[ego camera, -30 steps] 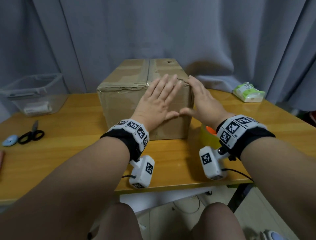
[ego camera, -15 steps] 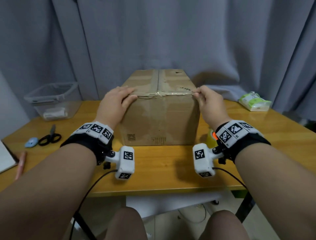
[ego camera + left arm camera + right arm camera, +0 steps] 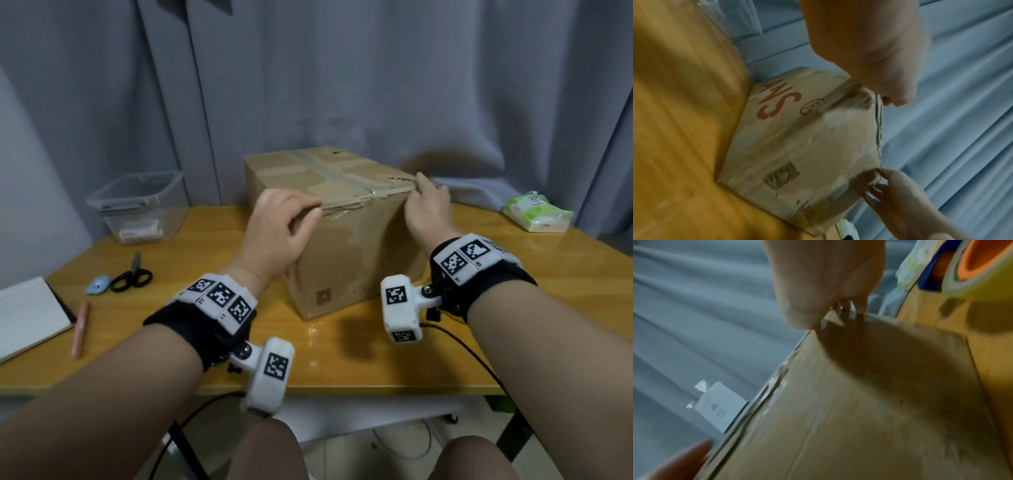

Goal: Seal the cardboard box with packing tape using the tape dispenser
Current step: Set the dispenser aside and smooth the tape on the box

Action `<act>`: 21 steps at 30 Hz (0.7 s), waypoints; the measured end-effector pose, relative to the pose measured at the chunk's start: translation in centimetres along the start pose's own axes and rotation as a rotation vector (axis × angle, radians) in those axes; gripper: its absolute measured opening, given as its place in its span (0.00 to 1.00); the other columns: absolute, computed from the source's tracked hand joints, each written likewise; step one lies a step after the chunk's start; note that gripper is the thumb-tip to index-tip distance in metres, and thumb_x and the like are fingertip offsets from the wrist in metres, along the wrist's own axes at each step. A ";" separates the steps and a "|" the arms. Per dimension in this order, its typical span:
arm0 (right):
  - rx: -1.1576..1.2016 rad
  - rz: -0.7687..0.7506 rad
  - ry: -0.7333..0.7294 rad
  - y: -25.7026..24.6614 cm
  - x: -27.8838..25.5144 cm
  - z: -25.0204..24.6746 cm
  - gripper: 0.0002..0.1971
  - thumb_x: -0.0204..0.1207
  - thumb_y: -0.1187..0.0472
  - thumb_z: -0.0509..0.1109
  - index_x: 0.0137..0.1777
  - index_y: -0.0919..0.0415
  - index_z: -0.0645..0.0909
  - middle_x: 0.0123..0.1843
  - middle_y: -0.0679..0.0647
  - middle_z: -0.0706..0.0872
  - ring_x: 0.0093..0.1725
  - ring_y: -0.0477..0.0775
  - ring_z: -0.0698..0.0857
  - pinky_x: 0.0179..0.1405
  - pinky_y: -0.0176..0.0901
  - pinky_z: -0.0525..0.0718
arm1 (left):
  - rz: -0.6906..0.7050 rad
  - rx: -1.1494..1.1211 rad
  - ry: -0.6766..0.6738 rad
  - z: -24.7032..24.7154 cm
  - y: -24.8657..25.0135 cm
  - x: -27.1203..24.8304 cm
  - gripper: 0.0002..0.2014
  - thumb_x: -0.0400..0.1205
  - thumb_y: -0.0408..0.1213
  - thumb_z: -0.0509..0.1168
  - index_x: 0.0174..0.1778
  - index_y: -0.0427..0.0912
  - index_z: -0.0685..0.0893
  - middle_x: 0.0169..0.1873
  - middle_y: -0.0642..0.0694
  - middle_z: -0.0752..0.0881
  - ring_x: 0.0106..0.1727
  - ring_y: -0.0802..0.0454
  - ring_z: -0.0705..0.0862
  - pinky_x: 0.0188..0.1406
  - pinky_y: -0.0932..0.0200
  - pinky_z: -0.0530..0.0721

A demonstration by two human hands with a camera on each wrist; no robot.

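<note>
The cardboard box (image 3: 356,246) stands on the wooden table (image 3: 342,363) with one corner turned toward me. A tape strip runs along its top seam. My left hand (image 3: 308,214) grips the near-left top corner, fingers curled over the edge, also seen in the left wrist view (image 3: 892,99). My right hand (image 3: 423,185) pinches the top edge at the right corner (image 3: 851,308). The tape dispenser (image 3: 982,264), blue with an orange core and a yellowish roll, shows only in the right wrist view, on the table beside the box. In the head view it is hidden.
A clear plastic bin (image 3: 137,205) stands at the back left. Scissors (image 3: 132,279), a small blue object (image 3: 97,285), a pink pen (image 3: 79,330) and a white notebook (image 3: 27,318) lie at the left. A green wipes pack (image 3: 536,212) lies at the back right. Grey curtain hangs behind.
The box has been turned: its near face has swung to the right, so a corner faces me. Both hands went from lying flat on the front face to holding the top corners.
</note>
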State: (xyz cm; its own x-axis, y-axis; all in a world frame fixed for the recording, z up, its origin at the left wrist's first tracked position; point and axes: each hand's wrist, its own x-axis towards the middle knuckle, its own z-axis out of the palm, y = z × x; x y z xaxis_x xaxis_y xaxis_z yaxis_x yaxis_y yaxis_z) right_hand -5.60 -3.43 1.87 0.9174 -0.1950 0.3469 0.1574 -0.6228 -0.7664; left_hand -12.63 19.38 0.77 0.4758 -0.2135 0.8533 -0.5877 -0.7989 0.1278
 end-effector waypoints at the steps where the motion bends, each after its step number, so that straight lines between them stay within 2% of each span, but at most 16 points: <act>1: 0.027 0.043 -0.059 -0.9 -0.6 0.5 0.26 0.85 0.57 0.50 0.83 0.55 0.57 0.83 0.70 0.49 0.83 0.68 0.52 0.81 0.50 0.51 | -0.011 -0.059 -0.032 -0.5 0.1 0.4 0.15 0.81 0.38 0.59 0.57 0.38 0.86 0.51 0.45 0.88 0.52 0.58 0.77 0.57 0.68 0.66; 3: 0.054 0.064 -0.155 -2.4 -2.1 1.6 0.29 0.85 0.44 0.50 0.84 0.48 0.50 0.83 0.68 0.33 0.83 0.65 0.37 0.81 0.54 0.39 | -0.031 -0.105 -0.149 -1.6 -0.9 1.2 0.20 0.77 0.31 0.56 0.62 0.37 0.84 0.54 0.44 0.87 0.54 0.62 0.75 0.57 0.67 0.68; 5: 0.049 0.022 -0.230 -3.4 -3.4 2.1 0.31 0.82 0.37 0.50 0.84 0.43 0.50 0.82 0.66 0.28 0.82 0.64 0.32 0.80 0.55 0.36 | 0.006 0.005 -0.314 -2.6 -3.1 2.0 0.26 0.72 0.32 0.55 0.67 0.39 0.81 0.60 0.43 0.85 0.60 0.55 0.78 0.63 0.62 0.69; 7: 0.049 -0.019 -0.286 -3.9 -4.0 2.0 0.33 0.80 0.33 0.52 0.83 0.41 0.53 0.82 0.65 0.28 0.82 0.64 0.31 0.80 0.57 0.38 | 0.031 0.189 -0.504 -3.3 -5.7 2.6 0.30 0.73 0.38 0.57 0.75 0.46 0.73 0.70 0.44 0.79 0.71 0.46 0.74 0.74 0.53 0.66; 10: 0.049 -0.053 -0.358 -4.0 -3.8 1.5 0.37 0.76 0.29 0.54 0.83 0.42 0.55 0.83 0.66 0.30 0.83 0.66 0.36 0.81 0.59 0.42 | 0.021 0.290 -0.665 -3.5 -7.5 3.2 0.32 0.81 0.41 0.65 0.81 0.53 0.61 0.79 0.48 0.67 0.80 0.47 0.63 0.80 0.45 0.59; 14: 0.000 -0.086 -0.355 -3.7 -3.5 1.3 0.44 0.68 0.24 0.58 0.82 0.43 0.57 0.83 0.70 0.35 0.83 0.71 0.43 0.82 0.64 0.48 | 0.036 0.246 -0.640 -1.9 -6.5 3.5 0.31 0.82 0.40 0.65 0.81 0.52 0.61 0.79 0.47 0.67 0.79 0.48 0.65 0.79 0.43 0.61; 18: -0.037 -0.115 -0.362 -3.1 -3.6 0.9 0.54 0.58 0.20 0.63 0.83 0.44 0.53 0.83 0.69 0.37 0.83 0.70 0.46 0.81 0.66 0.54 | 0.067 0.257 -0.544 -0.2 -4.8 3.3 0.29 0.81 0.42 0.65 0.79 0.53 0.66 0.73 0.47 0.74 0.73 0.44 0.72 0.70 0.44 0.69; 21: -0.080 -0.151 -0.361 -2.5 -3.6 0.8 0.61 0.48 0.17 0.63 0.82 0.44 0.54 0.83 0.68 0.42 0.83 0.70 0.49 0.79 0.65 0.59 | 0.041 0.282 -0.496 1.0 -2.7 3.3 0.27 0.82 0.45 0.63 0.79 0.58 0.65 0.68 0.48 0.74 0.68 0.44 0.70 0.66 0.44 0.66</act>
State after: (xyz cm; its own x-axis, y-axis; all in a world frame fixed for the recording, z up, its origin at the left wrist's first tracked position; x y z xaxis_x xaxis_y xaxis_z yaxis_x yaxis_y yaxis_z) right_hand -9.00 -0.52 2.09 0.9579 0.1728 0.2293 0.2842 -0.6838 -0.6720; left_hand -8.81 20.26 2.74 0.7466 -0.4318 0.5062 -0.4472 -0.8890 -0.0987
